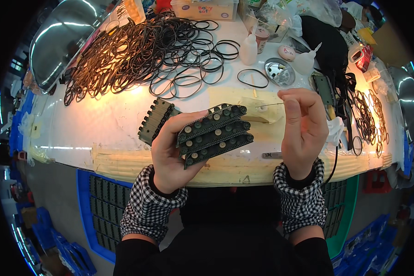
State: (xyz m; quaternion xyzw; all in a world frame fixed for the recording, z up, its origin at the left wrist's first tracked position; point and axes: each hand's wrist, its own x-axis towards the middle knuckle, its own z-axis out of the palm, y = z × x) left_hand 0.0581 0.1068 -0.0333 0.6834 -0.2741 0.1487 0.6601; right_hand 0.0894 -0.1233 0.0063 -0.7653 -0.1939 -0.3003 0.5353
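My left hand (170, 154) grips three stacked dark green track pieces (215, 134) over the near table edge (124, 163) — bare white tabletop just beyond, a heap of black rubber bands (138, 50) far left. Each piece carries a row of round wheels. My right hand (303, 131) pinches a thin wire (269, 105).

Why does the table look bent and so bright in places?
Head view: the fisheye lens bows the table edge and blackens the corners; lamp light glares warm on the white top beside the heap of rubber bands, washing out detail there; the track parts in the left hand and the right hand are sharp, while the rim is dim and smeared.
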